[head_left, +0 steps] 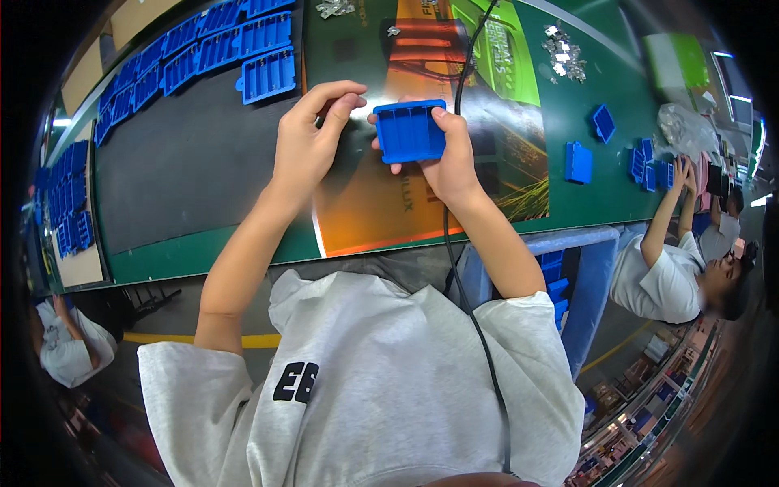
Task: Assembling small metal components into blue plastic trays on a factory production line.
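Observation:
A blue plastic tray with several long compartments (411,134) lies tilted toward me in my right hand (453,154). The thumb presses on its right rim and the fingers reach underneath, their tips showing at the left side and lower edge. Just left of the tray, my left hand (319,130) is raised with thumb and index finger brought close together. Anything between those fingertips is too small or hidden to make out. Small metal pieces (393,32) lie on the printed sheet beyond the tray.
Rows of similar blue trays (268,75) stand on a black mat (187,154) at the left. Metal parts are heaped (564,53) at the far right, near loose blue pieces (578,162). A black cable (464,73) crosses the sheet. A co-worker (673,276) works at the right.

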The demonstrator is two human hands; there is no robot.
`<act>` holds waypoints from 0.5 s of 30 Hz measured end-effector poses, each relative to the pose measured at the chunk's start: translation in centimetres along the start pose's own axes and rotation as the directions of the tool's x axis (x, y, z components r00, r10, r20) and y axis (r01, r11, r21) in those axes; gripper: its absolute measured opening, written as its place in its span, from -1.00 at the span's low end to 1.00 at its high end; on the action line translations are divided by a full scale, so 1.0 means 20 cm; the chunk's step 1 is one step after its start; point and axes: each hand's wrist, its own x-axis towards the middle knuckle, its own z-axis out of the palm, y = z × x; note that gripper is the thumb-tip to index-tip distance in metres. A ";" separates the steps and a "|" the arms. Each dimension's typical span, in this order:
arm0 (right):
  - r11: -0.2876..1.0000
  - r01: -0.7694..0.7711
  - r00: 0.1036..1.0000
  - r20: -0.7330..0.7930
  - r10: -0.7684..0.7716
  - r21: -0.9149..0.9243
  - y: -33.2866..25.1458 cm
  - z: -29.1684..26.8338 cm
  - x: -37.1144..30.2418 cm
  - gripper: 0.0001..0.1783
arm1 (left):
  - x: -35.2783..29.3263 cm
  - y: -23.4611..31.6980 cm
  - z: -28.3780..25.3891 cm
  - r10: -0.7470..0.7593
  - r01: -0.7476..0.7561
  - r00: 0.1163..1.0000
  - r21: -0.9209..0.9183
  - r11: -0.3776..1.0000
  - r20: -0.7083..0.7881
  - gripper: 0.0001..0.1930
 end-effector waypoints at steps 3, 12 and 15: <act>0.992 0.038 0.998 -0.037 -0.043 -0.118 -0.02 0.00 -0.02 -0.45 | 0.00 -0.01 0.00 -0.011 0.011 1.000 -0.002 1.000 0.020 -0.80; 0.974 0.059 0.998 0.004 -0.059 -0.219 -0.05 0.00 -0.02 -0.50 | 0.02 0.01 0.01 0.049 -0.049 0.999 0.006 0.999 -0.019 -0.82; 0.967 0.097 0.995 0.028 -0.093 -0.236 -0.04 -0.02 -0.01 -0.48 | 0.07 0.04 -0.02 0.010 -0.010 1.000 0.077 0.997 -0.001 -0.82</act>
